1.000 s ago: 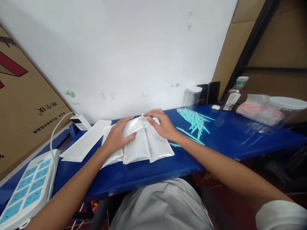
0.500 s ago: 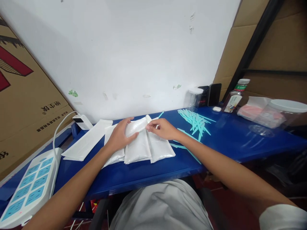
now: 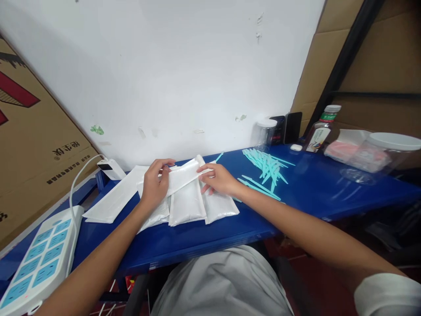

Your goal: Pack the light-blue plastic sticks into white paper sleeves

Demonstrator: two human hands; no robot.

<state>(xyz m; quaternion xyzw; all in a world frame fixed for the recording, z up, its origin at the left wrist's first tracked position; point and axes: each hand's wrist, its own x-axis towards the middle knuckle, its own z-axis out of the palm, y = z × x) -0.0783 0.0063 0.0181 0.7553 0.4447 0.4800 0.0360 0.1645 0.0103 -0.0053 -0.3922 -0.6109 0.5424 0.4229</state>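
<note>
A flat white packet (image 3: 183, 174) lies slanted between my hands, above a row of puffed white packets. My left hand (image 3: 155, 183) is closed around its left end, fingers bent at the top edge. At the other end, my right hand (image 3: 217, 177) grips the packet with thumb and fingers. Beneath it, a middle filled packet (image 3: 187, 204) and a right-hand filled packet (image 3: 219, 207) lie on the blue table (image 3: 210, 235). Part of another filled packet (image 3: 158, 217) shows under my left wrist. Two or so flat white sleeves (image 3: 113, 197) lie farther left.
Turquoise plastic sticks (image 3: 266, 166) are piled right of my right hand. Behind them stand a clear jar (image 3: 265, 134) and dark phones (image 3: 292, 127). A bottle (image 3: 320, 131) and a larger jar (image 3: 391, 153) stand farther right. A white power strip (image 3: 42, 263) is at left.
My left hand has moved left and its spread fingers have curled in. The packet between my hands now shows flatter and longer. My right hand has turned slightly at its right end.
</note>
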